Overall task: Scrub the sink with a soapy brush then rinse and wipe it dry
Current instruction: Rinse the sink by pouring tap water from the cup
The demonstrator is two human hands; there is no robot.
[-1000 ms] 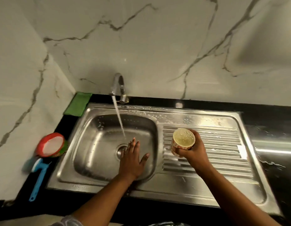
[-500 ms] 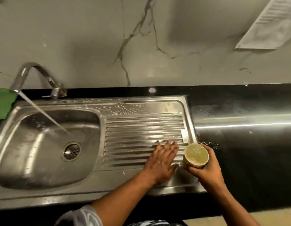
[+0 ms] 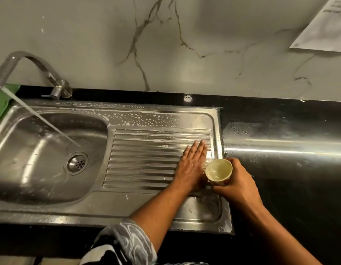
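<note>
Right now the rinse looks under way, with the drainboard (image 3: 146, 161) of the stainless sink (image 3: 116, 203) as the working area. Taking that ribbed drainboard as the landmark: the left hand (image 3: 191, 166) lies flat on its right end, palm down, fingers (image 3: 199, 148) straight and pressed together, pointing away from the person toward the marble wall (image 3: 108, 35). Just beside that hand, at the drainboard's right edge, the right hand (image 3: 237, 185) wraps a small paper cup (image 3: 219, 171) with its fingers curled around the wall of the cup. The cup is tipped toward the left hand, water showing inside and a little spilling at its lip. Soap bubbles (image 3: 143, 118) dot the flat rim behind the drainboard, so that strip is not yet rinsed. To the drainboard's left sits the basin, where the tap (image 3: 30, 64) runs a slanting stream toward the drain (image 3: 77, 163). A green cloth (image 3: 1, 100) lies at the basin's far-left corner, well apart from both hands.

The ribs run lengthwise toward the basin, so a sweep of the flat left hand leftward along them would probably carry the poured water and suds into the basin; the left hand is the nearer one for that.
</note>
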